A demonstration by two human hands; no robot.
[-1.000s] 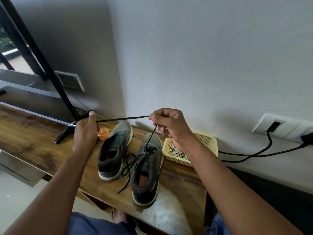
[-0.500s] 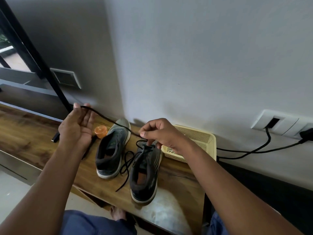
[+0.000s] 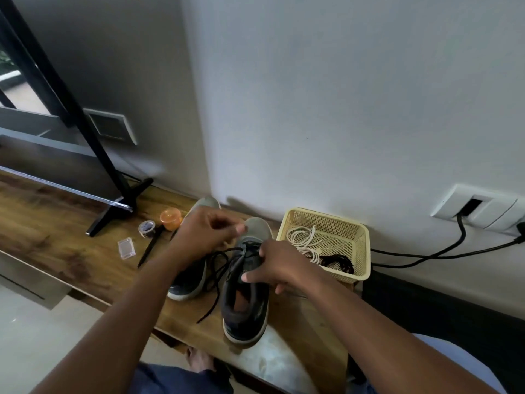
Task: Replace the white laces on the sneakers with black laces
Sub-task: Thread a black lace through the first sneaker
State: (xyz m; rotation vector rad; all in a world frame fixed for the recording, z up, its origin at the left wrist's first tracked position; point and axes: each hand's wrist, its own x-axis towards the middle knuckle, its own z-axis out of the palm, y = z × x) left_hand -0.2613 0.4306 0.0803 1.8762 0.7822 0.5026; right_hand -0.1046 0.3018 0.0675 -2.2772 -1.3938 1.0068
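Two grey sneakers stand side by side on the wooden table (image 3: pixel 56 237). The right sneaker (image 3: pixel 247 308) has a black lace (image 3: pixel 217 265) threaded through its front eyelets, and the loose ends trail between the shoes. My right hand (image 3: pixel 275 265) grips this sneaker at its upper, thumb on the tongue. My left hand (image 3: pixel 204 237) hovers over the left sneaker (image 3: pixel 187 282), fingers curled, pinching the lace near the toe-end eyelets. White laces (image 3: pixel 302 240) and another black lace (image 3: pixel 339 261) lie in the cream basket (image 3: pixel 360 251).
Left of the shoes lie an orange cap (image 3: pixel 170 218), a tape roll (image 3: pixel 147 227), a clear small box (image 3: pixel 126 248) and a black pen (image 3: pixel 149 250). A black screen stand (image 3: pixel 113 206) is at the back left. Cables (image 3: pixel 426 255) run to a wall socket at the right.
Both hands have dropped from holding the lace stretched in the air to the right sneaker. The left hand moved right over the shoes; the right hand now grips the sneaker.
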